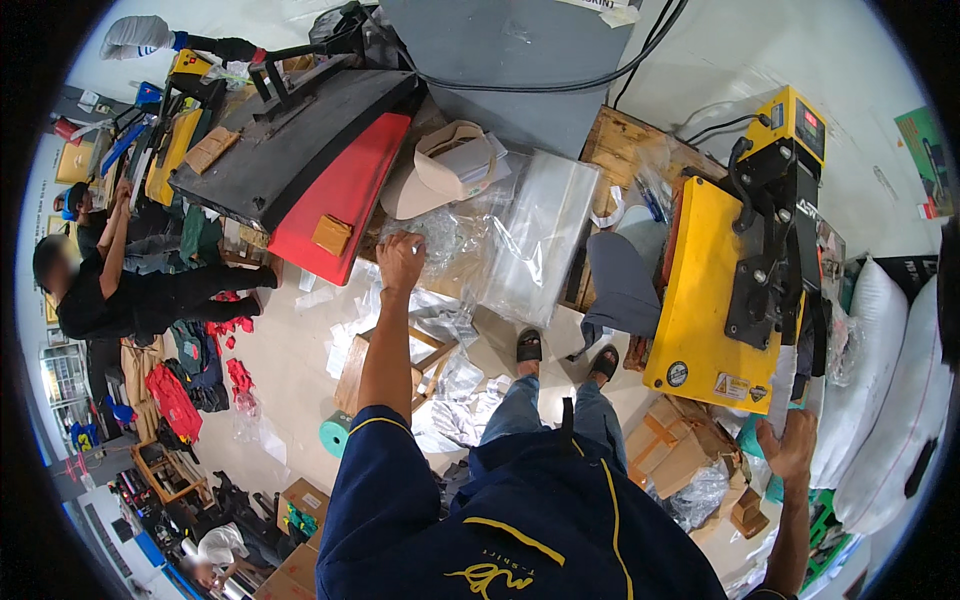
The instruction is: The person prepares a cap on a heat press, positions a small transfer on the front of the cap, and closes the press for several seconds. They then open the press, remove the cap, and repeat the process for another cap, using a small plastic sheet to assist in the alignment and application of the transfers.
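Observation:
My right hand (pixel 792 446) is closed round the lower end of a lever handle (pixel 784 385) wrapped in pale material. The handle belongs to the yellow heat press (pixel 705 290) at the right. My left hand (pixel 402 260) is over the near edge of the worktable with its fingers bent, beside crumpled clear plastic (pixel 455 240). Whether anything is between those fingers, I cannot make out. Just beyond it lies a beige cap (pixel 440 170). A stack of clear plastic sleeves (pixel 545 225) lies between the two hands, and a dark grey cap-like piece (pixel 620 285) rests against the yellow press.
At the left stands a black heat press (pixel 300 140) with a red lower plate (pixel 345 205). Cardboard boxes (pixel 675 440) and white sacks (pixel 885 390) stand at right. A wooden stool (pixel 430 360) and scattered paper are on the floor. Another person (pixel 125 285) stands at far left.

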A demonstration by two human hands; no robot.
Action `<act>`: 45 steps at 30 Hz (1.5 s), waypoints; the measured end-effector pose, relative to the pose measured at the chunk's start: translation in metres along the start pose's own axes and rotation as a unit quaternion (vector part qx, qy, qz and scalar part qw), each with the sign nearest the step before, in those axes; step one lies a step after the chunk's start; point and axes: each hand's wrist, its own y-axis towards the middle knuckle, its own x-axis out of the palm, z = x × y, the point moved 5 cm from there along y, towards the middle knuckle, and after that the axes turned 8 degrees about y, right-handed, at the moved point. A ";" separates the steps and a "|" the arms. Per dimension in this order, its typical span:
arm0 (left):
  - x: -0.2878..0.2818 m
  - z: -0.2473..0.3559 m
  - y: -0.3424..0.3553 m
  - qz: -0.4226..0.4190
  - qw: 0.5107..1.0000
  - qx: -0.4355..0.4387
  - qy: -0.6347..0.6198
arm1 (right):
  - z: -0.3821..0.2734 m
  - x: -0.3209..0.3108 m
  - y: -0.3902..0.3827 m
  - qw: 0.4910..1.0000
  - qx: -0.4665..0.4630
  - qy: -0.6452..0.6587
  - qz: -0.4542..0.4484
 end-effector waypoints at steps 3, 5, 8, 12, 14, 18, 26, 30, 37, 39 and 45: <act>-0.002 -0.001 0.000 0.028 0.999 -0.006 -0.016 | 0.000 0.000 0.001 1.000 0.005 0.012 -0.003; -0.006 0.001 -0.002 0.042 0.997 -0.031 -0.055 | -0.004 -0.002 0.006 1.000 0.010 0.024 -0.003; -0.017 -0.002 -0.004 0.085 0.987 -0.090 -0.104 | -0.015 -0.006 0.015 0.999 0.023 0.023 0.012; -0.013 -0.019 -0.011 0.094 0.915 -0.187 -0.344 | -0.017 -0.008 0.015 0.999 -0.001 0.020 0.047; -0.015 -0.023 -0.012 0.082 0.884 -0.232 -0.399 | -0.016 -0.008 0.019 0.999 0.009 0.032 0.029; -0.020 -0.022 -0.012 0.073 0.824 -0.286 -0.483 | -0.004 -0.001 0.003 0.999 -0.027 -0.003 0.029; -0.044 -0.010 -0.034 0.084 0.727 -0.311 -0.607 | -0.014 -0.006 0.026 0.980 0.167 0.046 -0.095; -0.060 0.020 -0.055 0.080 0.706 -0.299 -0.637 | -0.031 -0.018 0.029 0.998 0.060 -0.009 0.034; -0.094 0.125 -0.109 0.027 0.619 -0.260 -0.741 | -0.043 -0.114 0.049 0.975 0.055 -0.052 0.208; -0.098 0.158 -0.127 -0.005 0.595 -0.258 -0.761 | -0.043 -0.164 0.078 0.916 0.043 -0.103 0.385; -0.107 0.262 -0.157 -0.138 0.637 -0.242 -0.719 | -0.028 -0.304 0.225 0.859 0.053 -0.128 0.492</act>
